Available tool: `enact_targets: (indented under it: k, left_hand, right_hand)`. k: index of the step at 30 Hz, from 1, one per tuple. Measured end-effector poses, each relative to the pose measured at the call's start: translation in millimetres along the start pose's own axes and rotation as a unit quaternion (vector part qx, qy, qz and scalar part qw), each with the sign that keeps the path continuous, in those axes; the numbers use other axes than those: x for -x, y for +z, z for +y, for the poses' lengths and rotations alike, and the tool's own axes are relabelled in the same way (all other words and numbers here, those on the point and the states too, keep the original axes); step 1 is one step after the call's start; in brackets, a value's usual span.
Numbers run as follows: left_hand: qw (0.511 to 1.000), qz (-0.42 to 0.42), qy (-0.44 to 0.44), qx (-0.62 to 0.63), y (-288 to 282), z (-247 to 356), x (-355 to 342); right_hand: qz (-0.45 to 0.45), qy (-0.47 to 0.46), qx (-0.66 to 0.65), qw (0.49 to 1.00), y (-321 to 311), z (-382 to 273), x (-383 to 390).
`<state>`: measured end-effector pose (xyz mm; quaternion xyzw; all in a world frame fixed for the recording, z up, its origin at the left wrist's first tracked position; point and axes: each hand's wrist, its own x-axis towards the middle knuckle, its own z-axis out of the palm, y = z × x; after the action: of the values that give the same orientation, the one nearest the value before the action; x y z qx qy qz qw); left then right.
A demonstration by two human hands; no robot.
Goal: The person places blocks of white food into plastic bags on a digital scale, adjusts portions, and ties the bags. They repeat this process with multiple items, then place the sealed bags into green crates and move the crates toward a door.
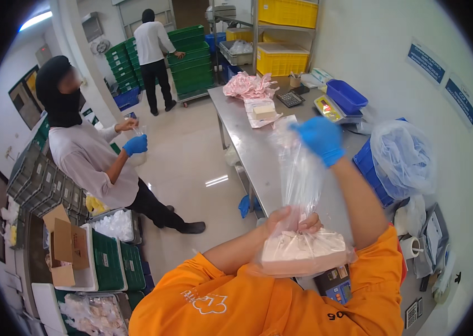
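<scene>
Close to my chest is a clear plastic bag with a pale pinkish-white block in its bottom. My bare left hand is closed round the gathered neck, just above the block. Above it the upper part of the bag stretches up toward my right hand, which wears a blue glove and is blurred by motion. Its fingers look pinched on the bag's top edge. A smaller pale block lies on printed wrapping on the steel table, beyond the bag.
Crumpled pink-and-white wrappers, a calculator and a scale bearing a blue tray are on the table. A blue crate of plastic bags stands at right. One co-worker stands left; another handles green crates.
</scene>
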<state>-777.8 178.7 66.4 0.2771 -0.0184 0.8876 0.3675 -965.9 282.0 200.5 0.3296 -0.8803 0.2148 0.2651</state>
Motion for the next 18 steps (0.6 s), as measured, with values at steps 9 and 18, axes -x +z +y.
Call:
enact_targets:
  k: [9,18]
  left_hand:
    - [0.625,0.266,-0.177,-0.712,2,53,21]
    - [0.517,0.198,-0.199,-0.809,34,93,50]
  right_hand:
    - [0.057,0.111,0.087,0.988,-77,-25,36]
    - [-0.332,-0.06,0.141,0.931,-24,-28,135]
